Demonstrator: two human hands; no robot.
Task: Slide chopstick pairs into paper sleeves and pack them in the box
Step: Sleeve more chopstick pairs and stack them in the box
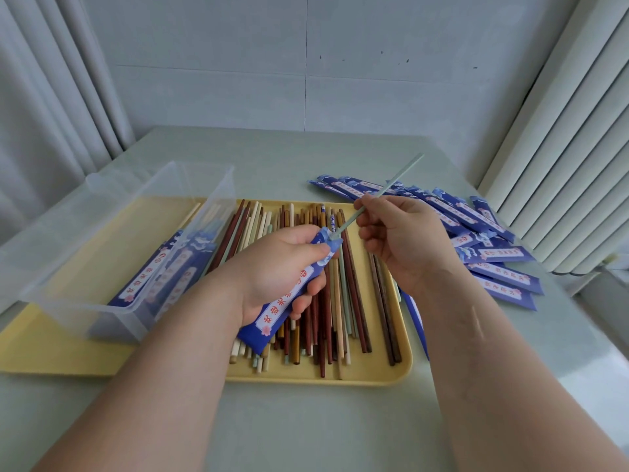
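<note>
left hand (pixel 277 267) grips blue paper sleeve (pixel 289 291) above yellow tray (pixel 374 373), fingers curled round it. right hand (pixel 405 236) pinches pale green chopstick (pixel 384 192), tip at sleeve mouth. loose chopsticks (pixel 326 301) fill tray. clear box (pixel 112 240) at left holds filled sleeves. empty sleeves (pixel 483 240) heaped on tabletop (pixel 306 430) at right.

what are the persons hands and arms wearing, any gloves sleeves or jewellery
Nothing worn shows. The left hand and right hand are bare: no gloves, rings or watch in view. The left forearm and right forearm are uncovered to the frame's edge, so no clothing sleeve shows. A faint thin mark runs along the right one.
</note>
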